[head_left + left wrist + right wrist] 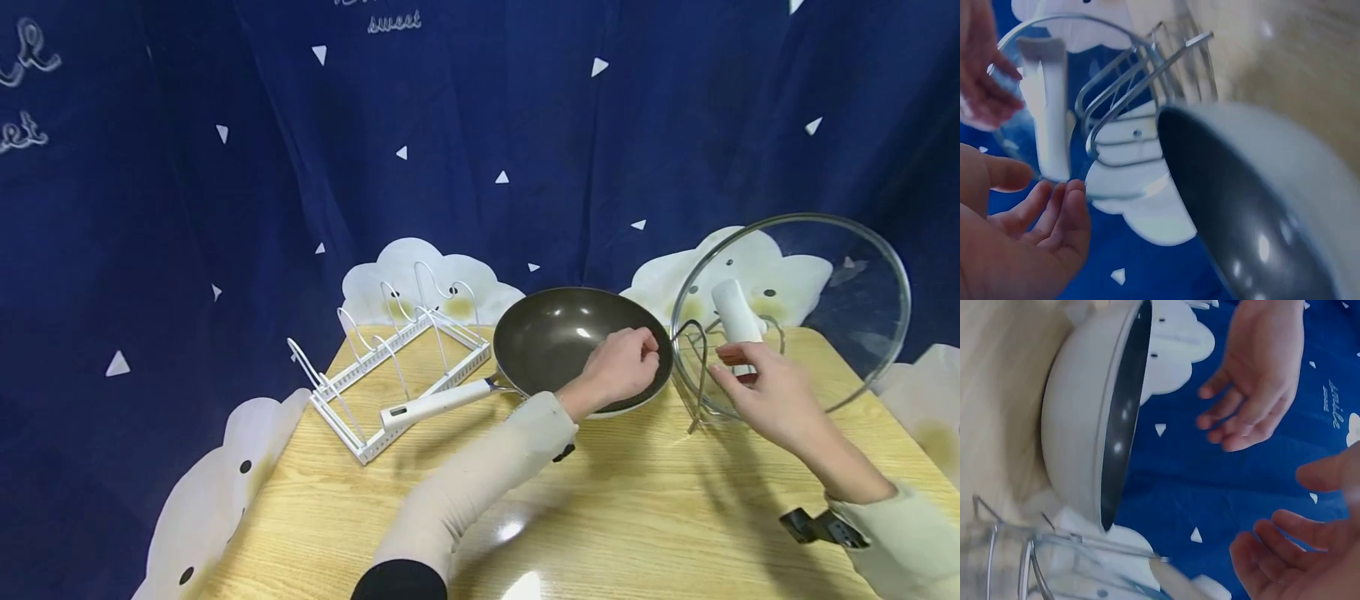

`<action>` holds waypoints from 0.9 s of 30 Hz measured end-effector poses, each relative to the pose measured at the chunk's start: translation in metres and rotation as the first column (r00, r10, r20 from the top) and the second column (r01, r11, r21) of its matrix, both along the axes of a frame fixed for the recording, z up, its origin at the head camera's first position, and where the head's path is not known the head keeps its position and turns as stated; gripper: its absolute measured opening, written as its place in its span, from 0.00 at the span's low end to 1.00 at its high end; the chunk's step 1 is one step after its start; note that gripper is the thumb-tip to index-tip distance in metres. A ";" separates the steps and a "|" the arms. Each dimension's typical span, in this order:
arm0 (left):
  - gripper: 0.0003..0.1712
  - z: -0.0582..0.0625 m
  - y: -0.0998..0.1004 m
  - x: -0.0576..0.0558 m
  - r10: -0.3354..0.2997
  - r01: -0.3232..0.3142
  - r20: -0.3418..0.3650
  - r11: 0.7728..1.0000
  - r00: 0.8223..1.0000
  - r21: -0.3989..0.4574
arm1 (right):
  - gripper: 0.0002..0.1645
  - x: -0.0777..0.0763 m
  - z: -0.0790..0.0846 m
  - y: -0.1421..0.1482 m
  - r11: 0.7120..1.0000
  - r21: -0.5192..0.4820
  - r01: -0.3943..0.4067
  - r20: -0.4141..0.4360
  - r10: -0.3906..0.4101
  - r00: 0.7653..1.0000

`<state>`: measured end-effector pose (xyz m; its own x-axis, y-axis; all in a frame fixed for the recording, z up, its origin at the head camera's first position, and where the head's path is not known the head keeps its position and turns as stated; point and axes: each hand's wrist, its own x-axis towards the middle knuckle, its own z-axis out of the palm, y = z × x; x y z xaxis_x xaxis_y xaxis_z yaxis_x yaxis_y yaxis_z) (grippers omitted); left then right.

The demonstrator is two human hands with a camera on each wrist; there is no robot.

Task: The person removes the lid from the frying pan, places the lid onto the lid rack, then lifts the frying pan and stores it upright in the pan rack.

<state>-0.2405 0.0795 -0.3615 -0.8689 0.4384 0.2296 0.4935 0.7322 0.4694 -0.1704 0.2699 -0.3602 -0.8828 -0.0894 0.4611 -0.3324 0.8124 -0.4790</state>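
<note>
A dark-lined frying pan (pixel 555 333) with a white outside and white handle (pixel 438 404) stands on the table. Over its right side hovers my left hand (pixel 618 362), fingers loosely bent and holding nothing. To the right, a clear glass lid (pixel 903 292) with a white grip (pixel 737 312) stands tilted upright in a metal wire rack (pixel 702 375). My right hand (pixel 776 392) is in front of the lid's grip, fingers relaxed and slightly parted. In the right wrist view, that hand (pixel 1297 550) holds nothing, and the left hand (pixel 1263 375) hangs beyond the pan.
A white wire rack (pixel 390 367) with several upright loops stands left of the pan, near the pan handle. The wooden table (pixel 600 525) ends at a dark blue curtain (pixel 465 100) with white cloud shapes along the table edge.
</note>
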 end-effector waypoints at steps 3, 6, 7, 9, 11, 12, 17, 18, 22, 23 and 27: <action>0.06 0.010 -0.021 0.002 -0.027 0.026 -0.024 0.999 0.999 -0.045 | 0.17 0.001 -0.005 -0.009 0.999 -0.014 -0.050 0.026 0.051 0.998; 0.06 0.018 -0.042 0.003 -0.045 0.042 -0.026 0.994 0.999 -0.105 | 0.17 0.001 -0.011 -0.020 0.995 -0.032 -0.091 0.088 0.093 0.992; 0.06 0.020 -0.049 0.004 -0.046 0.042 -0.023 0.992 0.999 -0.122 | 0.17 0.001 -0.013 -0.023 0.994 -0.044 -0.105 0.115 0.109 0.987; 0.06 0.023 -0.064 0.004 -0.037 0.035 -0.008 0.988 0.999 -0.150 | 0.19 0.001 -0.017 -0.030 0.990 -0.077 -0.121 0.185 0.134 0.973; 0.07 0.025 -0.078 0.004 -0.017 0.017 0.004 0.985 1.000 -0.173 | 0.21 0.001 -0.021 -0.038 0.984 -0.113 -0.136 0.258 0.161 0.952; 0.07 0.026 -0.086 0.003 -0.004 0.005 0.008 0.983 1.000 -0.186 | 0.22 0.001 -0.022 -0.041 0.980 -0.139 -0.145 0.293 0.180 0.939; 0.08 0.028 -0.122 -0.001 0.020 -0.013 0.030 0.974 0.999 -0.225 | 0.25 0.001 -0.032 -0.059 0.929 -0.319 -0.187 0.417 0.315 0.852; 0.09 0.029 -0.129 -0.001 0.022 -0.012 0.039 0.973 0.999 -0.232 | 0.24 0.001 -0.034 -0.063 0.910 -0.365 -0.196 0.427 0.351 0.833; 0.10 0.028 -0.155 -0.002 0.018 0.003 0.080 0.967 0.997 -0.254 | 0.23 0.001 -0.041 -0.081 0.822 -0.533 -0.201 0.449 0.476 0.756; 0.10 0.027 -0.161 -0.001 0.023 0.002 0.094 0.966 0.995 -0.259 | 0.23 0.001 -0.043 -0.085 0.804 -0.560 -0.199 0.451 0.498 0.740; 0.11 0.023 -0.184 0.002 0.029 0.002 0.116 0.967 0.993 -0.256 | 0.24 0.000 -0.051 -0.103 0.753 -0.630 -0.193 0.458 0.560 0.690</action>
